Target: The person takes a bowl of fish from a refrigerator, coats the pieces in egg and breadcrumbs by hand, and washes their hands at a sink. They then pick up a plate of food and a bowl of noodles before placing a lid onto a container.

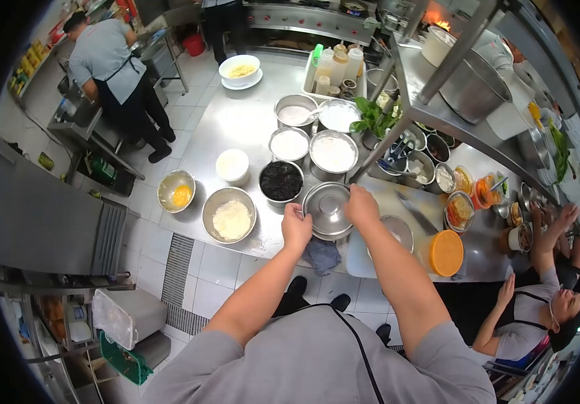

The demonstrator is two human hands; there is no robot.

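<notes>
At the table's front edge, a round metal pot [330, 217] shows a smaller shiny ring in its middle. My left hand [297, 229] is closed at its left rim, and my right hand [362, 205] grips the right side. Just behind my left hand stands a pot of dark, black food [281, 182]. Beyond the metal pot is a pot of white powder [334, 153]. A metal bowl with pale flour-like powder [232, 220] sits to the left, beside a smaller bowl with egg yolk [181, 195]. A grey cloth [321, 256] hangs below the pot.
On the right, a knife [419, 213] lies on a cutting board [364, 259] near an orange-lidded tub [446, 253]. A metal shelf post [381, 151] rises close to my right hand. Squeeze bottles [339, 64] stand at the back. Other people work left and right.
</notes>
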